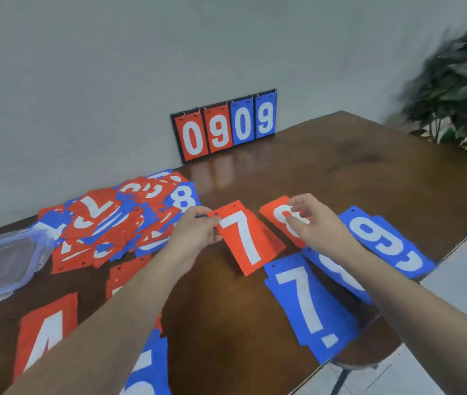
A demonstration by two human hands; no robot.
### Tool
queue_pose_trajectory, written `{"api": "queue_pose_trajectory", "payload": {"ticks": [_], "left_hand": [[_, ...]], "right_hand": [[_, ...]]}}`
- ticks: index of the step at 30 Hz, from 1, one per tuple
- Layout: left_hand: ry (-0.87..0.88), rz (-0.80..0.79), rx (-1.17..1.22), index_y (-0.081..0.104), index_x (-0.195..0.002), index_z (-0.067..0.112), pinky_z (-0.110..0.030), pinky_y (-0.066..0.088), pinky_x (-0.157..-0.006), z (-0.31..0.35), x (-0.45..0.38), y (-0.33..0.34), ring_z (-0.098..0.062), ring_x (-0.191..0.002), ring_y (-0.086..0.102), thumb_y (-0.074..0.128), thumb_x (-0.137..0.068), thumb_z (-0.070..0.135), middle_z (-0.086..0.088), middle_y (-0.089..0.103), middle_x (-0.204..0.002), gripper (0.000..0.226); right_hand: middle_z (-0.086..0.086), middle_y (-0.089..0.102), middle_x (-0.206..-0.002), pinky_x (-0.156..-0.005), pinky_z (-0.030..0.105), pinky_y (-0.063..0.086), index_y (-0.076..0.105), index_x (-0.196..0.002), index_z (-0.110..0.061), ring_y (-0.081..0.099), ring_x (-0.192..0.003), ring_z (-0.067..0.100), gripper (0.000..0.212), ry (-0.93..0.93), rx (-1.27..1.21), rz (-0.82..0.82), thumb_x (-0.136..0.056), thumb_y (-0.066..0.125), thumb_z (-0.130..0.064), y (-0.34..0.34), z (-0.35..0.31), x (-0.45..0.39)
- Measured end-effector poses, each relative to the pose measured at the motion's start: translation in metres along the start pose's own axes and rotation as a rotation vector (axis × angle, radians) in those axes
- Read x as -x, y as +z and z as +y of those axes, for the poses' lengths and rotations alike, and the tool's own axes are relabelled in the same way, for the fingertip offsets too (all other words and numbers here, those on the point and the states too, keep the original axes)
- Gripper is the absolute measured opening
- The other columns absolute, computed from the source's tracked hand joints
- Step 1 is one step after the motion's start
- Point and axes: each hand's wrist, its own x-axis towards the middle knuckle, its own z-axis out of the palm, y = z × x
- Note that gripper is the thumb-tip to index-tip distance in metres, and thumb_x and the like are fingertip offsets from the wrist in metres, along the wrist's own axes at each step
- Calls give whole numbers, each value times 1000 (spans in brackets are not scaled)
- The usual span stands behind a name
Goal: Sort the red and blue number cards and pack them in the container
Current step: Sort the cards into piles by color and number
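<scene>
Head view:
Left hand [198, 228]: its grip pinches the far left corner of the red 7 card [248, 238].
Right hand [316, 223]: fingers curled over the red 8 card [279, 216], grip unclear.
Mixed pile [112, 220]: far left on the bench [340, 166].
Container [4, 260]: left edge, beside the pile.
Blue 7 card [309, 303]: near right.

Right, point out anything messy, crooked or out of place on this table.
The unsorted pile at far left is a jumble of red and blue cards overlapping at all angles, some spilling against the plastic container. The blue 7 stack is fanned unevenly and its near corner overhangs the table edge. No damage visible.
</scene>
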Motion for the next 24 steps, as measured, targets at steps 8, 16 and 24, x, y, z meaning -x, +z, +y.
{"api": "queue_pose_trajectory", "payload": {"ticks": [8,16,24], "left_hand": [[163,125,-626,52,-111,23,-22,48,-66,-15,-37,30,-8,-85,62,70,-92,28,2,63,-99,27],[265,297,-654,55,-105,27,-26,44,-71,-21,-20,-40,-17,-84,60,67,-91,24,6,58,-100,19],[263,465,-615,52,-111,27,-20,40,-57,-20,11,-135,-7,-84,63,58,-96,23,11,61,-94,16]], "right_hand": [[-8,61,-122,-98,35,47,54,-118,-34,56,-116,16,25,-35,37,-109,-94,63,-29,-6,26,-39],[-3,63,-113,-92,27,43,60,-117,-27,59,-106,15,27,-137,2,-194,-91,68,-21,52,-4,-58],[-6,62,-112,-94,32,46,57,-113,-32,58,-105,15,24,-222,-3,-320,-92,66,-23,123,-70,-62]]}}
